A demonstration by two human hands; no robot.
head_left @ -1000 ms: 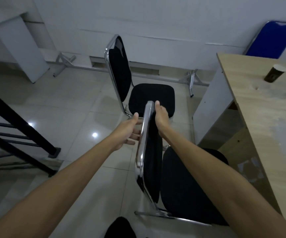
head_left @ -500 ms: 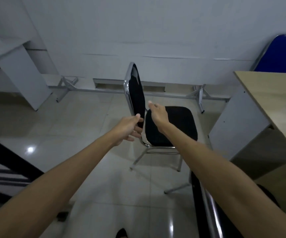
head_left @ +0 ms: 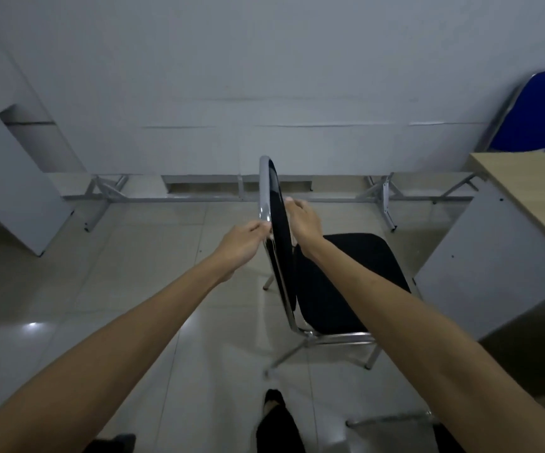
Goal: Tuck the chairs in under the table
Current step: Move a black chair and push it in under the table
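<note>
A black padded chair [head_left: 356, 282] with a chrome frame stands on the tiled floor, its seat facing right toward the wooden table [head_left: 539, 188]. Its backrest rises edge-on in the middle of the view. My left hand [head_left: 245, 243] grips the chrome rim of the backrest from the left side. My right hand [head_left: 302, 220] is closed on the padded edge of the backrest from the right. The chair's seat is apart from the table's grey side panel [head_left: 480, 276]. A chrome leg [head_left: 392, 418] of a second chair shows at the bottom right, the rest hidden behind my right arm.
A blue chair [head_left: 539, 116] leans by the wall behind the table. A metal rail frame [head_left: 199, 199] runs along the wall base. A grey panel [head_left: 13, 188] stands at the left. My foot [head_left: 274, 407] is on the tiles just below the chair.
I have left the near chair and stepped forward to the far one. Both hands went from that first backrest, through the air, onto this chair's backrest.
</note>
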